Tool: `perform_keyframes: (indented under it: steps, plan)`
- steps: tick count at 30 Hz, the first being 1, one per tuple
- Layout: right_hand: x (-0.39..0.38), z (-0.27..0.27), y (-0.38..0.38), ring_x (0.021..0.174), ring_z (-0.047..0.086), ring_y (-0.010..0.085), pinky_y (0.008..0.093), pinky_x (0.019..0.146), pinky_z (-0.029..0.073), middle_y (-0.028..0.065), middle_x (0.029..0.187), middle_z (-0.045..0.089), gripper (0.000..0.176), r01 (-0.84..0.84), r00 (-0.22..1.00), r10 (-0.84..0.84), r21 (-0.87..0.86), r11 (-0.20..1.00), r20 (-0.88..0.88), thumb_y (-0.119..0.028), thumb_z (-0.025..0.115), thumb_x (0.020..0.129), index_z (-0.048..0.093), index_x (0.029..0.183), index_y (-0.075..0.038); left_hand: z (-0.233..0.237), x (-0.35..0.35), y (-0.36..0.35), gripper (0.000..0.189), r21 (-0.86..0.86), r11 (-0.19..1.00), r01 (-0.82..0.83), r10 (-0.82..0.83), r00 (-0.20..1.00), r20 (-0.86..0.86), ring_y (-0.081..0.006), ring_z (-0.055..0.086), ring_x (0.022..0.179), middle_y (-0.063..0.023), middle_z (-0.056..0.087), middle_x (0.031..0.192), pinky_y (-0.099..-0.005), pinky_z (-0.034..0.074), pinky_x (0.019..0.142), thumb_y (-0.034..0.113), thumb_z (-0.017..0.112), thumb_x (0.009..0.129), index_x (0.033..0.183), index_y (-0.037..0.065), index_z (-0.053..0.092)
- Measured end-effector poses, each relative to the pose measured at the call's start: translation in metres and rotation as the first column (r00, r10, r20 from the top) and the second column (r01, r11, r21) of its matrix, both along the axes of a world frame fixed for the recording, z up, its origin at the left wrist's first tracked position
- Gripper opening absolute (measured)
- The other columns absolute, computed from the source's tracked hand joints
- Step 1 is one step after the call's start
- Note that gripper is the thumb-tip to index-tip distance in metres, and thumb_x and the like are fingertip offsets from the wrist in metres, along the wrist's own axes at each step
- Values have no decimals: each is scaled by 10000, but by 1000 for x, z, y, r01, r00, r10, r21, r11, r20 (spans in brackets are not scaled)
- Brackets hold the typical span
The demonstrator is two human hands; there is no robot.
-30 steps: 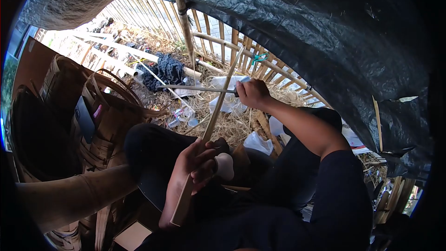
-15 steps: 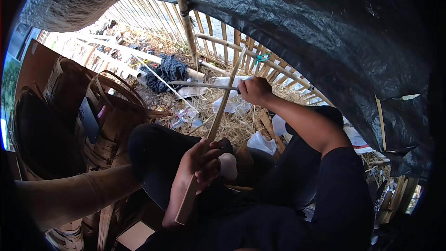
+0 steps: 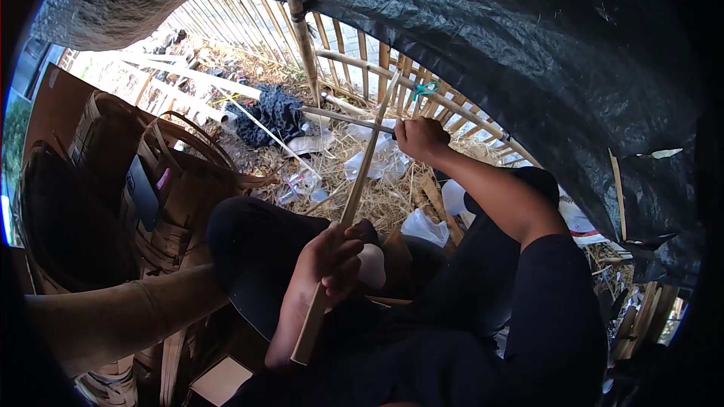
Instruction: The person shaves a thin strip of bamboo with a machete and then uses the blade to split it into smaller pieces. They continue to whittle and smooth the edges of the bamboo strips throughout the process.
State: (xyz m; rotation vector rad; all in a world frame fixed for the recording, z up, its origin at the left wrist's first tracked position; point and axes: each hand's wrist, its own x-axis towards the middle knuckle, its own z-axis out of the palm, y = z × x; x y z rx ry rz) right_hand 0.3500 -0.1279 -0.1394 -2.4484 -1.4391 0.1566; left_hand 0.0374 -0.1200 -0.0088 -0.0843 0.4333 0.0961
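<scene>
A long, pale bamboo strip [image 3: 360, 173] slants up and away from my lap. My left hand [image 3: 324, 264] is wrapped round its lower part, with the cut end sticking out below the wrist. Farther up, my right hand [image 3: 419, 139] grips the dark handle of a knife [image 3: 343, 117]. The knife's long, narrow blade points left and crosses the strip near its far end, seemingly touching it. Both hands are above my bent, dark-clothed legs [image 3: 256, 249].
Woven bamboo baskets [image 3: 177, 188] stand at the left, with a phone-like flat object [image 3: 142, 192] on one. A thick bamboo pole [image 3: 128, 313] juts in at lower left. Shavings [image 3: 385, 207] and plastic bags [image 3: 424, 227] litter the ground. A slatted bamboo fence [image 3: 362, 60] and black tarpaulin [image 3: 528, 53] enclose the right.
My right hand has shifted slightly right, and the knife has moved with it, its blade now angled and crossing the strip a little higher. My left hand and the strip stay nearly in place.
</scene>
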Motion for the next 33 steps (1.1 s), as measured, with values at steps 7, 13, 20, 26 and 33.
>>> perform_keyframes:
  steps: [7, 13, 20, 26, 33]
  plan:
    - [-19, 0, -6, 510, 607, 358, 480, 537, 510, 158, 563, 603, 412, -228, 974, 221, 211, 951, 59, -327, 455, 897, 672, 646, -83, 4, -1, 0, 273, 43, 999, 3, 1, 997, -79, -80, 391, 353, 7, 387, 634, -228, 404, 243, 315, 324, 1024, 1054, 45, 351]
    - [42, -15, 1, 614, 653, 372, 496, 608, 536, 203, 653, 645, 497, 203, 975, -196, -58, 977, 104, -354, 397, 922, 677, 680, -23, 7, 8, -11, 269, 115, 987, 110, -72, 953, -294, -100, 398, 354, 5, 392, 634, -250, 413, 249, 311, 306, 1028, 1029, 47, 359]
    - [-13, -4, -6, 546, 612, 393, 489, 598, 518, 201, 560, 595, 502, -71, 992, 88, 168, 983, -94, -343, 414, 922, 649, 614, -24, 2, -3, 2, 262, -60, 997, -52, 50, 998, -45, -103, 396, 361, -3, 393, 652, -252, 406, 247, 300, 286, 1032, 1036, 46, 350]
    - [41, -17, -3, 675, 664, 382, 508, 651, 533, 200, 705, 662, 475, 209, 978, -205, -110, 972, 39, -351, 411, 916, 675, 699, -21, 0, 3, -6, 258, 34, 998, 52, -46, 988, -145, -100, 372, 354, 2, 389, 649, -254, 372, 226, 322, 310, 1027, 1028, 68, 355]
    - [39, -33, 6, 607, 653, 335, 468, 578, 514, 191, 634, 639, 655, 297, 947, -303, -72, 952, -105, -543, 384, 935, 626, 648, -7, 6, 3, -1, 267, 102, 993, 57, -42, 988, -147, -95, 384, 362, 1, 391, 643, -247, 345, 233, 327, 332, 1021, 1014, 67, 391]
